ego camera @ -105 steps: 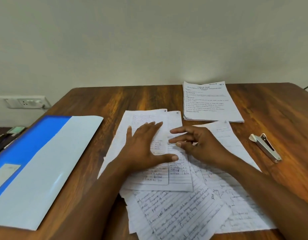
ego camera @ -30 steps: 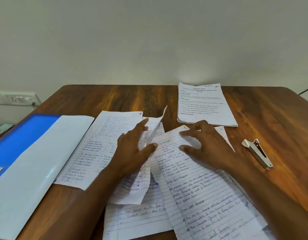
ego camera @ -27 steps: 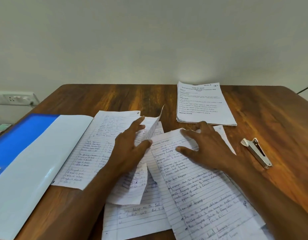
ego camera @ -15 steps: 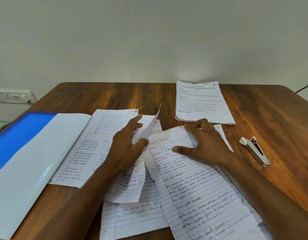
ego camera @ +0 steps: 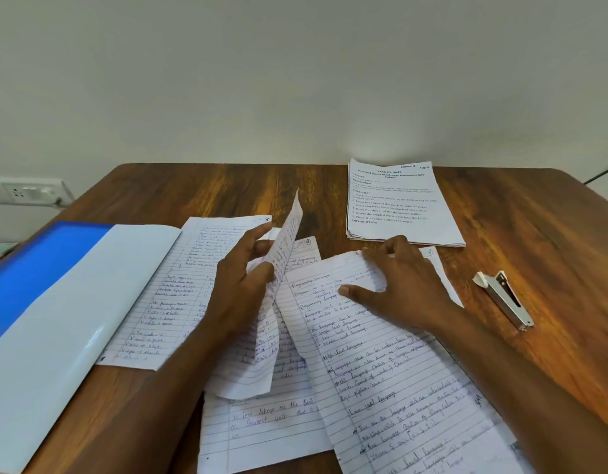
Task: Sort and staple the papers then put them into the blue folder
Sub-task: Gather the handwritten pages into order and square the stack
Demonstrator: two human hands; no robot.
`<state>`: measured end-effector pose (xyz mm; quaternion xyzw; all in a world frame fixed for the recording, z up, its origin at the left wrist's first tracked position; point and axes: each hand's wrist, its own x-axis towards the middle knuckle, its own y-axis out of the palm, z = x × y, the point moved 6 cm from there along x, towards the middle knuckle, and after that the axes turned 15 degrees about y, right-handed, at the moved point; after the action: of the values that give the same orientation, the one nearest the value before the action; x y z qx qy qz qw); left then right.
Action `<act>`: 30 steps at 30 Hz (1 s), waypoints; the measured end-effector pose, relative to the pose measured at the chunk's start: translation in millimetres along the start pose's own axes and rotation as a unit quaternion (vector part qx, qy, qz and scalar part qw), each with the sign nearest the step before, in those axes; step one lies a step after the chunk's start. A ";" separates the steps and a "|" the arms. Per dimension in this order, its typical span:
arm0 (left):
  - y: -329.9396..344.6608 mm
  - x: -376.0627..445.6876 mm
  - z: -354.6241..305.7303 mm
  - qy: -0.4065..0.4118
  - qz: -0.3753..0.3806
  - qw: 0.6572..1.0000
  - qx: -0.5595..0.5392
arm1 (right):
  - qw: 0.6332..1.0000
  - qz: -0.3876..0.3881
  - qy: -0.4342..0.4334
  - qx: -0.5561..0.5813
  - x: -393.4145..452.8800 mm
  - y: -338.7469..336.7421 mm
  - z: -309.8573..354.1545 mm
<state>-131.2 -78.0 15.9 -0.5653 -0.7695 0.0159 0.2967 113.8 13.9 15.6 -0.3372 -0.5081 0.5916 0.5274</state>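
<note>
Pinching lined sheet (ego camera: 282, 254) upright: left hand (ego camera: 241, 285); right hand (ego camera: 405, 285) flat on papers (ego camera: 381, 371); wooden table (ego camera: 542, 254), pale wall (ego camera: 295, 80)

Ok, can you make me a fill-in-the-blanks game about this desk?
1. The left hand lifts a handwritten ____.
2. The stapler lies on the ____ side of the table.
3. The open folder is coloured ____.
4. The right hand presses on a ____ page.

Missing words: sheet; right; blue; lined
</note>
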 end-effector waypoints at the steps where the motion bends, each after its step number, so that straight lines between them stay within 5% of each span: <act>1: 0.4 -0.2 0.3 -0.002 0.001 1.000 0.000 | 0.999 -0.002 -0.010 -0.039 -2.6 0.5 2.6; 9: 5.3 -3.7 -10.5 0.010 0.013 1.000 0.019 | 0.994 -0.036 -0.039 -0.100 -1.4 -1.9 0.1; 15: 5.4 -2.8 -9.7 0.014 0.010 1.000 0.026 | 0.997 -0.072 -0.006 0.001 4.0 -1.1 -7.6; 30: 9.9 -3.9 -6.7 0.026 0.033 0.998 0.049 | 0.961 -0.026 0.088 0.261 20.3 5.4 -29.3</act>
<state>-118.7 -79.9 16.1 -0.5757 -0.7406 0.0488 0.3432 135.4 41.1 5.8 -0.2253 -0.2959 0.6578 0.6550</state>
